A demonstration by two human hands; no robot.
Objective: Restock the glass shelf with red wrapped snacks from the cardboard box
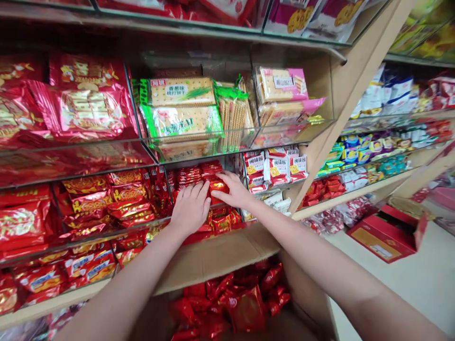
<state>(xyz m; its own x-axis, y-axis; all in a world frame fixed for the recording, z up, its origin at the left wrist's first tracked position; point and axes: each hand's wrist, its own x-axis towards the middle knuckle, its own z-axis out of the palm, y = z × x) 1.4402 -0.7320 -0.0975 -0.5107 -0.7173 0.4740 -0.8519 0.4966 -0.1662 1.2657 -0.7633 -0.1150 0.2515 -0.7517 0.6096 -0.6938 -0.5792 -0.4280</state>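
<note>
Red packets (189, 175) sit stacked in a low shelf compartment, directly under and between my hands. Left hand (191, 207): back up, fingers reaching forward side by side, thumb on the inner side; undersides hidden, so can't tell if it pinches anything. Right hand (232, 189): fingers bent toward the stack, thumb set apart and pointing left; can't tell whether a packet is gripped between them. Likely trouble: pressing unevenly on slick foil could make the stack slide forward, and loose ones could drop into the cardboard box (220, 260) just below, which has more red packets (245, 310) inside. Pushing too hard might crush contents. Right wrist is near the white-and-red packets (277, 166); a sideways swing could knock those. Clear shelf edge above, under the green cracker packs (183, 109): lifting knuckles fast might bump it. Red carton (387, 237) on floor at right, well apart.
</note>
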